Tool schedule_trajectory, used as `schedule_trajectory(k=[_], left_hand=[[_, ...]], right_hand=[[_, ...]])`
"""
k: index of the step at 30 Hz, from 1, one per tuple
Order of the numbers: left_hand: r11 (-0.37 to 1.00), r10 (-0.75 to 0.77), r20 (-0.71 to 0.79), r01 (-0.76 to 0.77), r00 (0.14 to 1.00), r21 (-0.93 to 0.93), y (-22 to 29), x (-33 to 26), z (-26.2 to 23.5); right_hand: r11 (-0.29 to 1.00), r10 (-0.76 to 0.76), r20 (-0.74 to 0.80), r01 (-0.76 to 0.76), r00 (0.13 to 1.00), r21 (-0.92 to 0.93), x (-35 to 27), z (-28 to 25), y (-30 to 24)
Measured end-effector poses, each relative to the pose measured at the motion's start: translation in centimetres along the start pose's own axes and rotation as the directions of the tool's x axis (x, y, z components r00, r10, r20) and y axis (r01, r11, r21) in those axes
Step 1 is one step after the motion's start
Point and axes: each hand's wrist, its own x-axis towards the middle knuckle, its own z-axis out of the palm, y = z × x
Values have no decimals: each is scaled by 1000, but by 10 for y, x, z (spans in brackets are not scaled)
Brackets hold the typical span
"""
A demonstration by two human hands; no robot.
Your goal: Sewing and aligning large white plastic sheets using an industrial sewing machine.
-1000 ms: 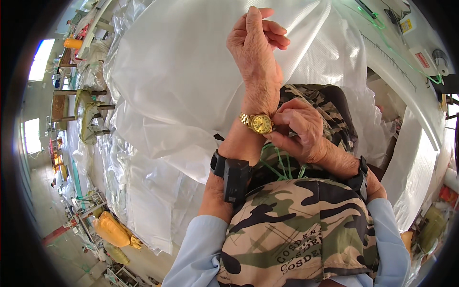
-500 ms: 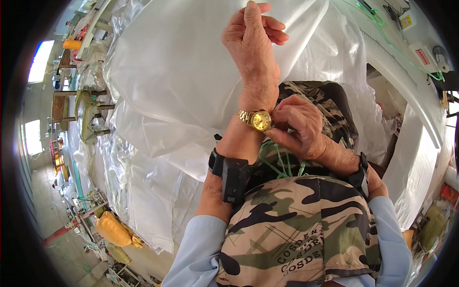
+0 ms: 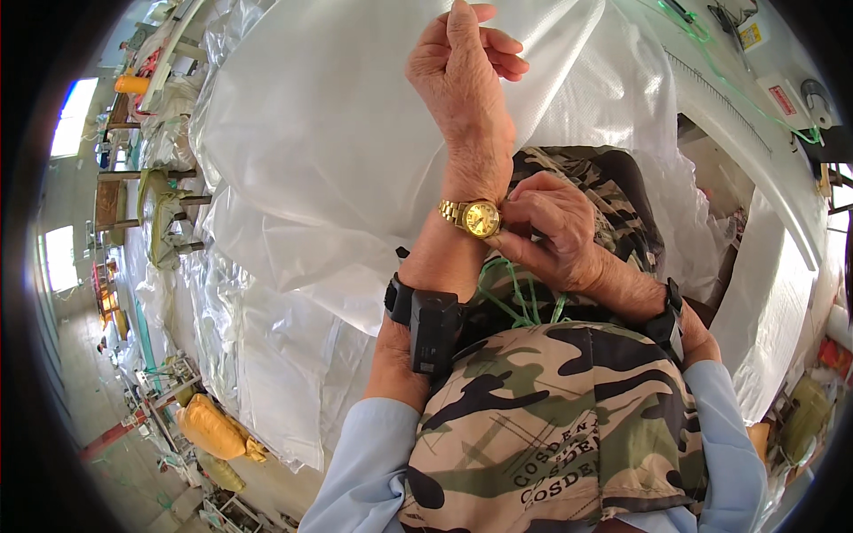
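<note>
My left hand is raised over a big translucent white plastic sheet, empty, its fingers loosely bent and apart. A gold wristwatch with a round gold dial is strapped on that wrist. The thumb and fingertips of my right hand are closed on the right side of the watch case; the exact spot they grip is hidden. A black strapped-on device sits on my left forearm, and another black band is on the right one. Green string lies over the camouflage cloth below my hands.
At the right stands a pale machine table with a curved edge, carrying a grey-and-white device and more green string. A wooden stool is at the left. Farther down on that side lies an orange-yellow bundle.
Both hands and the watch have shifted very slightly left in the picture. My right fingers stay at the watch's side, and the grip looks the same.
</note>
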Motion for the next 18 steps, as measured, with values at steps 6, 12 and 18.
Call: schedule_trajectory(k=[6, 12, 18], left_hand=[[1000, 6, 17, -6, 1000, 29, 2, -1, 0], [998, 31, 37, -33, 999, 61, 3, 0, 1], [997, 27, 33, -29, 999, 72, 3, -4, 2]], right_hand=[[1000, -5, -15, 5, 1000, 3, 2, -1, 0], [1000, 10, -32, -9, 999, 20, 2, 0, 1], [1000, 6, -55, -4, 998, 28, 0, 2, 0]])
